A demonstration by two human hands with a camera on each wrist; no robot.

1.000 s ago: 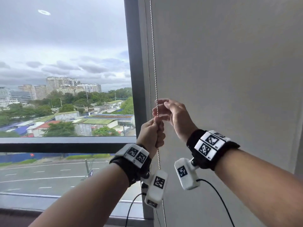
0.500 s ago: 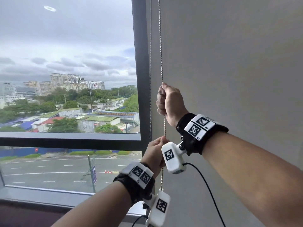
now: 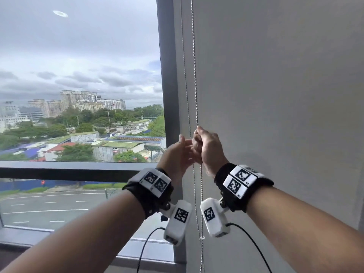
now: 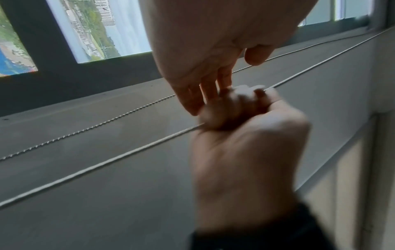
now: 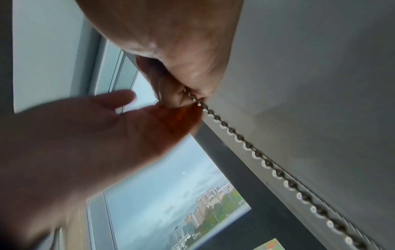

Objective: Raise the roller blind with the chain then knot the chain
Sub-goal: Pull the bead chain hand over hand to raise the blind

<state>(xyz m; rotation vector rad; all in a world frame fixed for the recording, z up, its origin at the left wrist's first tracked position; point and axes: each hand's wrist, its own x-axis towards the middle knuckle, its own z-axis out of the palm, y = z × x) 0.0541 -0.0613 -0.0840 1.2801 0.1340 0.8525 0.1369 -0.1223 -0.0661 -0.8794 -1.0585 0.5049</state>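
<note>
A metal bead chain (image 3: pixel 195 75) hangs in two strands beside the grey roller blind (image 3: pixel 275 95). My right hand (image 3: pixel 206 146) is curled in a fist round the front strand, which runs taut above it and hangs slack below. In the right wrist view its fingers pinch the chain (image 5: pixel 262 160) where it enters the fist. My left hand (image 3: pixel 180 152) is level with it on the left, fingers straight, holding nothing. In the left wrist view the left fingers (image 4: pixel 203 94) touch the right hand (image 4: pixel 239 118). The rear strand (image 4: pixel 107 121) passes free behind the left hand.
A dark window frame post (image 3: pixel 167 95) stands just left of the chain. The glass pane (image 3: pixel 78 75) left of it is uncovered and shows city and road. A horizontal frame bar (image 3: pixel 69 170) and the sill (image 3: pixel 147 251) lie below the hands.
My right hand, gripping the chain, has pulled down from high on the strand. My left hand has let go of the chain, risen and opened beside the right.
</note>
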